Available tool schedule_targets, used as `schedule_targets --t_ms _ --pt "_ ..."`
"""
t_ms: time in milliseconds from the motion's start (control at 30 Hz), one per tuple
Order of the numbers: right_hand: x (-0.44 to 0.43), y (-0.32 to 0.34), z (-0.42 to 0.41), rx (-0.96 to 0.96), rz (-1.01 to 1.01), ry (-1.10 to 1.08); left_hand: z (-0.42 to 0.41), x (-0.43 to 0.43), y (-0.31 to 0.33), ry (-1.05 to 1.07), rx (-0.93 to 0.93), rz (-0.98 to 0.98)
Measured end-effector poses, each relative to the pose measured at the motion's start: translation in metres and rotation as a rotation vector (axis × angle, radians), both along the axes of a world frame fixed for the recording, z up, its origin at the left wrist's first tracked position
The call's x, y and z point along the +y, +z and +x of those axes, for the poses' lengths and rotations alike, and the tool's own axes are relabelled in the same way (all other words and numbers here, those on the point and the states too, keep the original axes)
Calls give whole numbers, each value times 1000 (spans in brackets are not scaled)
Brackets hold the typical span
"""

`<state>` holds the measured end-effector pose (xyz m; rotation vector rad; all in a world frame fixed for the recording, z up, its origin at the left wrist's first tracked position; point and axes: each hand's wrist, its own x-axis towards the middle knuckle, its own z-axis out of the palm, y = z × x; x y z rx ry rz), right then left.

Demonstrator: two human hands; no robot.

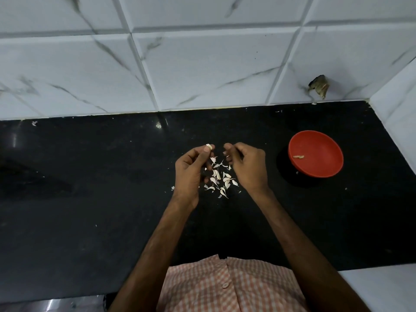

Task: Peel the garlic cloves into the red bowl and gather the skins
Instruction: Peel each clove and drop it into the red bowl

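Checked shirt point(225, 284) in the foreground, a person works over a black tabletop point(90, 176). The left hand point(191, 170) pinches a garlic clove point(209, 146) at its fingertips. The right hand point(247, 165) is curled, and what it holds, if anything, is unclear. Skins point(219, 180) lie scattered between the hands. Well to the right, a red bowl point(326, 140) holds one peeled clove point(298, 156).

One view: your head camera, wide-angle. Looks forward and steeply down onto counter point(90, 176). Wall point(202, 64) fills top third, tile lines slanting. Left hand point(191, 170) and right hand point(246, 166) sit near frame centre, close. Your forearms enter from bottom edge, over shirt point(225, 287). Bowl point(326, 167) right of centre.
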<state>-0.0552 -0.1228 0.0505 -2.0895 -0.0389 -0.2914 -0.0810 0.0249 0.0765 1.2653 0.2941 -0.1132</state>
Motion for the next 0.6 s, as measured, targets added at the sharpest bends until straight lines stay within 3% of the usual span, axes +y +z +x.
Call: schedule_targets --t_ms 200,333,433,600 --pt "1 6 6 -42 59 52 1 -2 -2 12 -50 69" --pt "8 17 0 34 360 96 3 -3 -4 32 -78 122" --pt "9 22 -4 70 470 120 3 -5 -5 43 -95 176" --pt "12 22 -5 135 497 133 4 -6 -10 24 -188 285"
